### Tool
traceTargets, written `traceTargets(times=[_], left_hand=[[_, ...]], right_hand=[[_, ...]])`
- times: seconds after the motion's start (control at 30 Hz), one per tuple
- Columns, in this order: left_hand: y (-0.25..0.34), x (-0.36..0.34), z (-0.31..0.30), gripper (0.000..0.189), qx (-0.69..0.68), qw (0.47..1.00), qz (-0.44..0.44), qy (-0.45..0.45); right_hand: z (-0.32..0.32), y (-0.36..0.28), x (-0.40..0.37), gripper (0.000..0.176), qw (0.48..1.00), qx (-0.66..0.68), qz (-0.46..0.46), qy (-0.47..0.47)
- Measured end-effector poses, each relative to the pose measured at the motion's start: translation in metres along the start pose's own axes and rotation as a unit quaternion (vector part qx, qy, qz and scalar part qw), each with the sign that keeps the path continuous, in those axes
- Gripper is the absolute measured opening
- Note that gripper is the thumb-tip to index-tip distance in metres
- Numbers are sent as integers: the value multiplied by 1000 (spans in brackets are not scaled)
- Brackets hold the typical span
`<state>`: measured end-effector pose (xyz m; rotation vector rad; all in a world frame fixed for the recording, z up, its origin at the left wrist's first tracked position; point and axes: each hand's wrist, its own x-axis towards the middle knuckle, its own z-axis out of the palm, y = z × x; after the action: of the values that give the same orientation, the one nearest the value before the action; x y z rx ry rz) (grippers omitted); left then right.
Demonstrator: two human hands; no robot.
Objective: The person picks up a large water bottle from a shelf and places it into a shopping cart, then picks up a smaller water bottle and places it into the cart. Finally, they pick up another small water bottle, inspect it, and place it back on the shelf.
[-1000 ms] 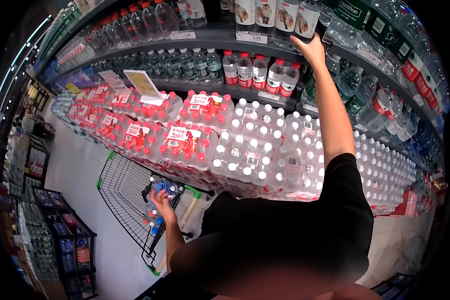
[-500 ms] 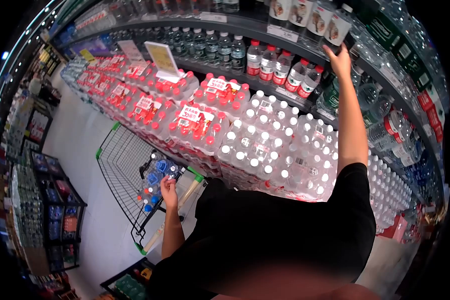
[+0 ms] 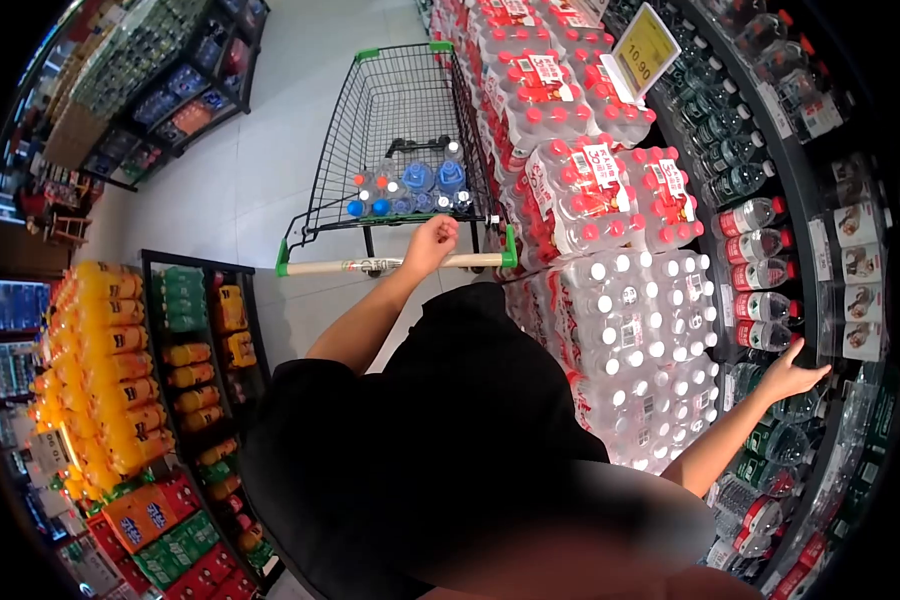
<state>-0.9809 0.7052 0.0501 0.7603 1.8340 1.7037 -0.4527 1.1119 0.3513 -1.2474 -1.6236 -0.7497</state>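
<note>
My left hand [image 3: 432,243] is above the handle [image 3: 345,266] of a shopping cart [image 3: 395,95], its fingers curled with nothing visible in them. Bottles with blue and red caps [image 3: 420,180] lie in the cart near the handle. On the right, my right hand [image 3: 793,375] is beside the shelf edge with its thumb and fingers apart, holding nothing I can see. Just beyond it are red-labelled water bottles [image 3: 765,305]. Close by on the upper shelf stand bottles with white picture labels [image 3: 860,262].
Shrink-wrapped bottle packs with white caps [image 3: 630,320] and red caps [image 3: 590,190] are stacked between the cart and the shelves. A yellow price sign [image 3: 645,52] stands on them. Orange drink bottles [image 3: 105,370] fill a display on the left.
My view has turned to the right, so the cart now appears straight ahead. My right hand has come away from the white-labelled bottles on the upper shelf. My left hand stays by the cart handle.
</note>
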Motion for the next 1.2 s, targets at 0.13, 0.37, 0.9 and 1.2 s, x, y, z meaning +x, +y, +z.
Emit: traceTargets(times=[0.13,0.37,0.9,1.2], left_hand=[[18,-5,-10,26,5,1000,-6,1],[46,-11,-32,25,54,998,-4,29],[18,77,-73,18,43,998,-11,42],[-27,181,-87,32,62,983,-171,-13]], right_hand=[[-25,-67,-74,73,987,149,26,-54],[-16,-130,-175,60,890,361,127,-248],[22,-302,-192,70,856,287,1,-430],[34,-330,-223,85,853,130,-54,-502]])
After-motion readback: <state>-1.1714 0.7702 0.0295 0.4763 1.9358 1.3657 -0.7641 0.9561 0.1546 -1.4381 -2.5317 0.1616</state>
